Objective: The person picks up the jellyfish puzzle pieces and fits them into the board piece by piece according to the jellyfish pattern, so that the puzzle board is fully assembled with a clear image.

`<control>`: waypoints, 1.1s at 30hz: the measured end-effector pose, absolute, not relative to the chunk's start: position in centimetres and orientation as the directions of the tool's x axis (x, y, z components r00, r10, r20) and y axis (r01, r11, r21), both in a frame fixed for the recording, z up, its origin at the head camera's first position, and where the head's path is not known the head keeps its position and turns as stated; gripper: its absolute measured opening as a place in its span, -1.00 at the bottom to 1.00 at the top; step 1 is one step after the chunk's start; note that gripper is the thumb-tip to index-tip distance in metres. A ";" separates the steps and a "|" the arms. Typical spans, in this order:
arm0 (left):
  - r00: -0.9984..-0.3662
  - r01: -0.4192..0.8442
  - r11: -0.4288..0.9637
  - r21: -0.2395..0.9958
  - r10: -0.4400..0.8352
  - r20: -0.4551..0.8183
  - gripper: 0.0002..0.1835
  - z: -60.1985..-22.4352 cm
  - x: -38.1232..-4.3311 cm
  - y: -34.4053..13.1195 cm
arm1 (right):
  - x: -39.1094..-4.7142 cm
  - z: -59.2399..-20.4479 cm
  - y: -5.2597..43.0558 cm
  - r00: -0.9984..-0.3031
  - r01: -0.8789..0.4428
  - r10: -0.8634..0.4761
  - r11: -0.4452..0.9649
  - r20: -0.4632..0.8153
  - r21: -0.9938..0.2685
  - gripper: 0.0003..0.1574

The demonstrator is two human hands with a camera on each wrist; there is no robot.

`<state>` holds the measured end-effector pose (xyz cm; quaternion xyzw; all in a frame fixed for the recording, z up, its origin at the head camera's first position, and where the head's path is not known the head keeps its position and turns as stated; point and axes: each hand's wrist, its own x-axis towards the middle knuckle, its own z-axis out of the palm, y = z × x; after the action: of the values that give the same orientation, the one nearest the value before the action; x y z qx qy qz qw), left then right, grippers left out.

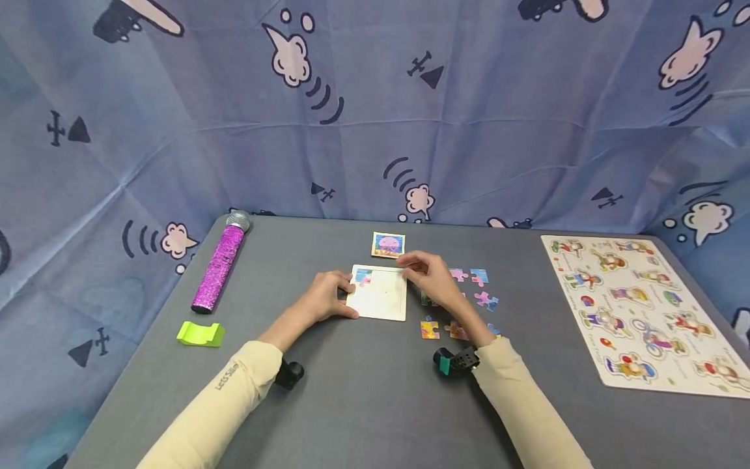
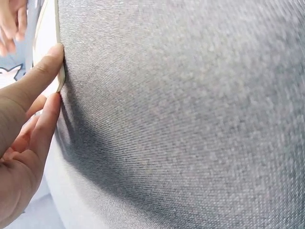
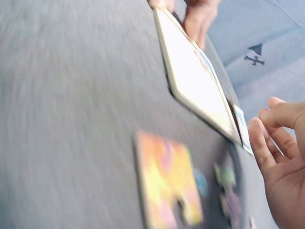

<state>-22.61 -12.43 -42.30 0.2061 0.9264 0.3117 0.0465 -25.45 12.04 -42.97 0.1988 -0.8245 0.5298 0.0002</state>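
A white puzzle tray (image 1: pixel 381 301) lies on the table in the head view, with a puzzle piece (image 1: pixel 363 277) in its upper left corner. My left hand (image 1: pixel 328 296) grips the tray's left side, thumb at the near corner; the left wrist view shows these fingers (image 2: pixel 45 112) at its edge. Over the tray's far right corner hovers my right hand (image 1: pixel 430 277), fingers loosely bent. No piece shows between its fingers (image 3: pixel 281 114) in the right wrist view. Several loose puzzle pieces (image 1: pixel 430 329) lie right of the tray, some hidden under the right hand and forearm.
Just beyond the tray is a small picture card (image 1: pixel 388 245) with a pink jellyfish. A glittery purple microphone (image 1: pixel 219 270) and a lime-green stand (image 1: pixel 201 334) are at the left. A large board of figures (image 1: pixel 644 306) lies at the right. Patterned blue cloth (image 1: pixel 363 130) hangs behind.
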 end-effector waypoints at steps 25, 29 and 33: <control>-0.942 0.259 0.740 0.621 0.335 -0.007 -0.46 -42.0 -21.9 -11.9 | -26.2 -42.8 21.4 -0.924 -0.343 -0.332 0.504 0.189 -0.793 -0.66; -0.944 0.259 0.735 0.627 0.329 0.005 -0.46 -42.3 -22.0 -11.9 | -26.4 -43.1 22.9 -0.917 -0.355 -0.361 0.553 0.168 -0.754 -0.63; -0.942 0.278 0.719 0.637 0.335 0.032 -0.46 -42.3 -21.9 -12.1 | -26.8 -43.3 24.0 -0.918 -0.353 -0.371 0.593 0.144 -0.724 -0.59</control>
<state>-21.91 -12.13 -42.34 0.1653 0.9261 0.3364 0.0425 -26.76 24.05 -43.25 0.2028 -0.8924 0.4030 -0.0107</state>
